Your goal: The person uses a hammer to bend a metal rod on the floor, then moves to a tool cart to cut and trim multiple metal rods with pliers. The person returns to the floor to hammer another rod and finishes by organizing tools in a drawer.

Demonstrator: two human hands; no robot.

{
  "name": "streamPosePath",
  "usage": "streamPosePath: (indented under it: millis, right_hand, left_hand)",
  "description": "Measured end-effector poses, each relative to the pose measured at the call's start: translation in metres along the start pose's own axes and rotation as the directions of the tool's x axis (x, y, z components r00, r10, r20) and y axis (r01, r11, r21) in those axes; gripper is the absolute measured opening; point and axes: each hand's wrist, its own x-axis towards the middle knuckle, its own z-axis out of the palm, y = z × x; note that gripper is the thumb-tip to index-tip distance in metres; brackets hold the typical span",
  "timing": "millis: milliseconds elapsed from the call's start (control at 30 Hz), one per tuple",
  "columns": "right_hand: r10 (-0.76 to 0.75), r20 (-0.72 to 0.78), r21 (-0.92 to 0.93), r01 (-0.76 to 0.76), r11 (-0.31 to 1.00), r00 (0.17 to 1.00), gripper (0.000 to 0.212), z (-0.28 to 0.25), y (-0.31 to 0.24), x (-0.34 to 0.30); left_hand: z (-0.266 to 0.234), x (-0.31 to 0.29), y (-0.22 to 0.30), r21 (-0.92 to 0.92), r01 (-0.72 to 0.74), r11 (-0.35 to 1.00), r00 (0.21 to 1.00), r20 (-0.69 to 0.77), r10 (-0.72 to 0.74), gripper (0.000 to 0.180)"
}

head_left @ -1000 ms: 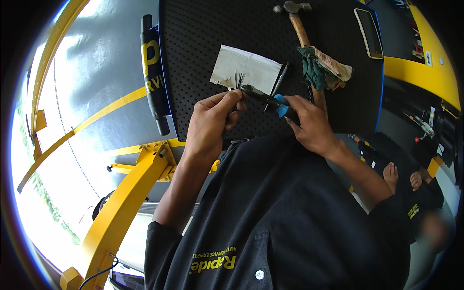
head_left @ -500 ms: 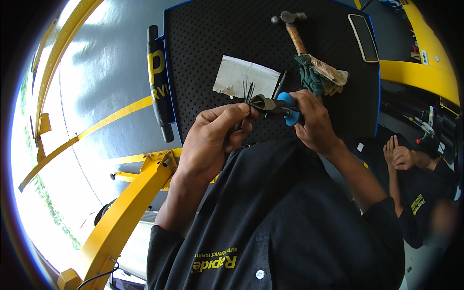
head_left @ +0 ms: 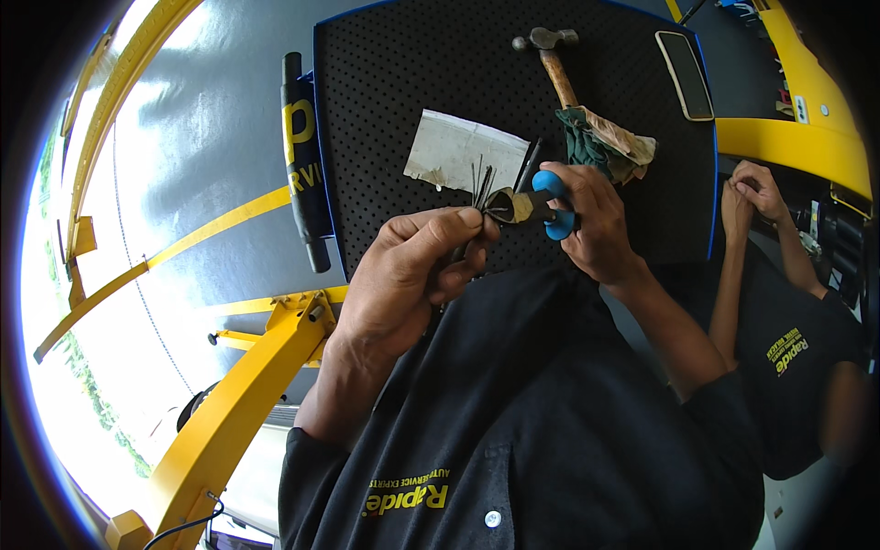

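My left hand is closed, thumb and forefinger pinching a small bundle of thin dark wires; their loose ends fan upward. In my right hand is a pair of cutting pliers with blue grips, held sideways. The pliers' jaws point left and meet the bundle just beside my left fingertips; whether they have closed on a wire I cannot tell. Behind the wires lies a worn whitish piece of card, with a thin black rod by its right edge.
A ball-peen hammer lies on the black dimpled mat, its handle end by a crumpled green and tan rag. Farther right is a phone. Another person's hands are at the right. Yellow lift arms stand left.
My left hand, the wires and the pliers' jaws have shifted slightly right, and the pliers have turned a little. The other person's hands have moved up and nearer the table.
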Motion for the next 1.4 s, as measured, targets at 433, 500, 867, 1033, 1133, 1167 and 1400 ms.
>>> streamPosePath:
  millis: [433,500,867,1033,1133,1167,1400]
  right_hand:
    - [-0.075,0.008,-0.012,0.075,0.997,0.997,0.045,-0.01,0.009,0.013]
    - [-0.076,0.024,-0.011,0.076,0.997,0.997,0.045,-0.01,0.009,0.011]
    - [0.312,0.4,0.094,-0.377,0.922,0.862,0.018,0.017,-0.007,-0.024]
    - [0.483,0.618,0.118,-0.68,0.724,0.621,0.025,0.02,-0.017,-0.033]
    - [0.433,0.464,0.042,-0.507,0.861,0.773,0.029,0.016,-0.017,-0.032]
    - [0.403,0.395,-0.018,-0.432,0.902,0.826,0.03,0.015,-0.016,-0.03]
    - [0.166,0.105,-0.271,-0.132,0.954,0.981,0.057,0.012,-0.012,-0.022]
  left_hand:
    - [-0.003,-0.001,0.005,0.056,-0.042,0.998,0.999,0.034,0.04,0.03]
    - [-0.005,0.001,0.003,0.073,-0.046,0.996,0.999,0.028,0.044,0.031]
    - [-0.043,0.044,-0.03,0.083,0.104,0.991,0.982,-0.165,-0.089,0.026]
    - [-0.052,0.062,-0.048,0.124,0.08,0.989,0.977,-0.208,-0.052,0.025]
    - [-0.048,0.061,-0.047,0.158,0.052,0.986,0.973,-0.23,-0.014,0.026]
    - [-0.046,0.058,-0.045,0.167,0.049,0.985,0.97,-0.243,-0.007,0.027]
    - [-0.035,0.04,-0.025,0.119,0.025,0.993,0.993,-0.114,-0.012,0.028]
